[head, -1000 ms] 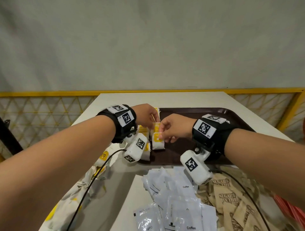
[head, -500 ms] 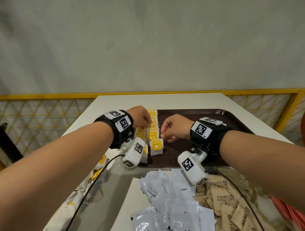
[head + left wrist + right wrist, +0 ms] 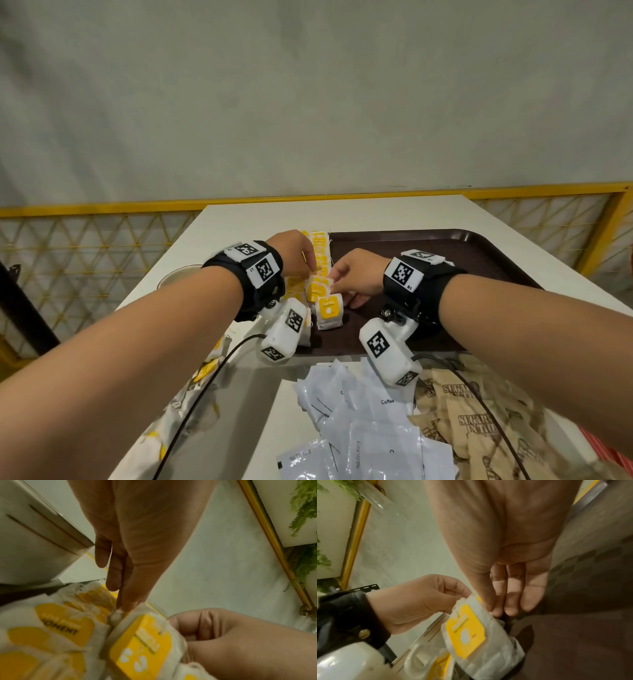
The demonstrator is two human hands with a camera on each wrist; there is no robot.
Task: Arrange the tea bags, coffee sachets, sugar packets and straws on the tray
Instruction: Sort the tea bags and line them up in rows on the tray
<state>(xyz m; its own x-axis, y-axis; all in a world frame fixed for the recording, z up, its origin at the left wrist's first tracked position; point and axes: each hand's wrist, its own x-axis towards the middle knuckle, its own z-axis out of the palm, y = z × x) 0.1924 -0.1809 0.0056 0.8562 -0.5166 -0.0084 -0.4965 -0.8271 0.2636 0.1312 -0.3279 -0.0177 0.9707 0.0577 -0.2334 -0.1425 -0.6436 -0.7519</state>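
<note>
Yellow-tagged tea bags [image 3: 318,246] lie in a row along the left side of the brown tray [image 3: 479,260]. My left hand [image 3: 301,260] and right hand [image 3: 356,274] meet over the near end of that row. Both pinch the top edge of one tea bag [image 3: 320,288] at opposite corners. In the right wrist view that tea bag [image 3: 465,626] has the right hand's fingers [image 3: 498,609] on one corner and the left hand [image 3: 423,601] on the other. Another tea bag [image 3: 329,310] lies flat just in front.
White coffee sachets [image 3: 376,428] and brown sugar packets [image 3: 479,421] are heaped on the table near me. Red-striped straws [image 3: 609,455] show at the bottom right. Loose tea bags [image 3: 205,370] lie left of the tray, beside a round dish [image 3: 178,275]. A yellow railing [image 3: 548,192] runs behind the table.
The right hand let go of the nearest tea bag, which now lies flat. Both hands then came together on the bag behind it.
</note>
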